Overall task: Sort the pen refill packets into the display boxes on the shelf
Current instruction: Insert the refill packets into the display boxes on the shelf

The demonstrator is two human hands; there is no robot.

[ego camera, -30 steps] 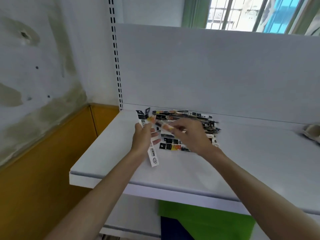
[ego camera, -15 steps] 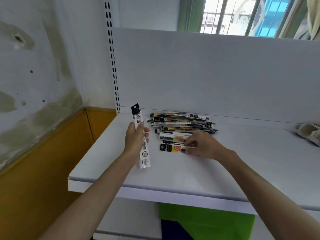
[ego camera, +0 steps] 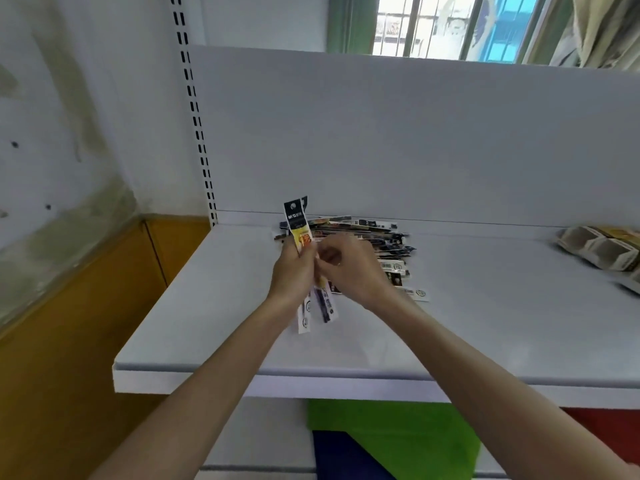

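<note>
A: Two hands meet over the shelf (ego camera: 485, 323), head view. State?
B: The left hand (ego camera: 294, 271) grips a bunch of refill packets (ego camera: 296, 223) upright, tops above the fist, tails below. The right hand (ego camera: 353, 268) pinches the same bunch, fingers curled, touching the left.
A: Around them?
B: Just beyond, a loose pile of packets (ego camera: 374, 233), near edge hidden by the right hand. Far right, cardboard boxes (ego camera: 599, 247), well apart.
A: Surface, room?
B: White shelf, white back panel (ego camera: 381, 133), slotted upright (ego camera: 194, 109) at left. Stained wall (ego camera: 69, 133), orange panelling (ego camera: 69, 341), barred window (ego camera: 433, 26) above, green panel (ego camera: 381, 431) beneath.
</note>
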